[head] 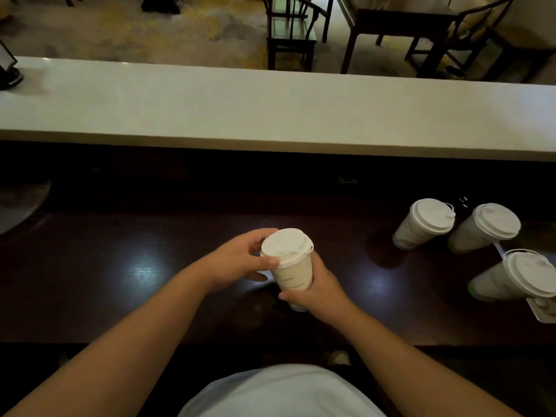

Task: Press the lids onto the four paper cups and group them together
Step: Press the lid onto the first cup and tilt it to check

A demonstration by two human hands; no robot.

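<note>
A white paper cup with a white lid on top stands at the middle of the dark wooden counter. My right hand wraps around the cup's lower body. My left hand has its thumb and fingers on the lid's left rim. Three more lidded cups stand close together at the right: one at the back left, one at the back right, one nearest the counter's front.
A raised white bar top runs across behind the dark counter. A white flat item lies under the nearest right cup. Dark chairs and a table stand beyond. A black stand sits far left on the bar.
</note>
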